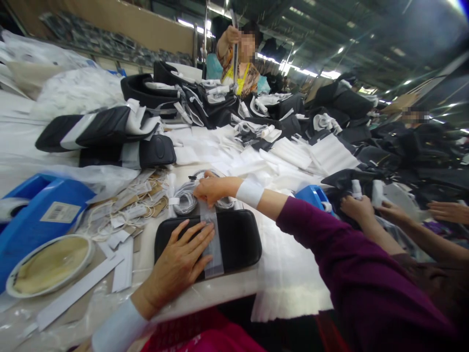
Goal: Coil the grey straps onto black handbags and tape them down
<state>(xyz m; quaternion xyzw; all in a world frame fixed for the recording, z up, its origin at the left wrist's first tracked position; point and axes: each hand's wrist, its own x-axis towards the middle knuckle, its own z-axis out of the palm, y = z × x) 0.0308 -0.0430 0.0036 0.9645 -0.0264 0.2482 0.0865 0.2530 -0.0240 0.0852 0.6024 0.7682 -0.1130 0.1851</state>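
A flat black padded pouch (238, 239) lies on the table in front of me. My left hand (181, 259) rests flat on its left half, fingers spread, holding down a clear plastic strip (213, 244) that runs across the pouch. Just beyond the pouch's far edge, my right hand (212, 188) is closed in a pinch on the upper end of that strip. Behind that hand lies a coil of white cord (185, 198). The right arm wears a purple sleeve and a white wristband.
Paper tags with strings (135, 205) lie to the left, beside a blue bin (40, 215) and a round tape roll (49, 264). Black padded parts (110, 137) and white foam sheets (322, 154) cover the far table. Another person's hands (361, 208) work at the right; a person stands opposite.
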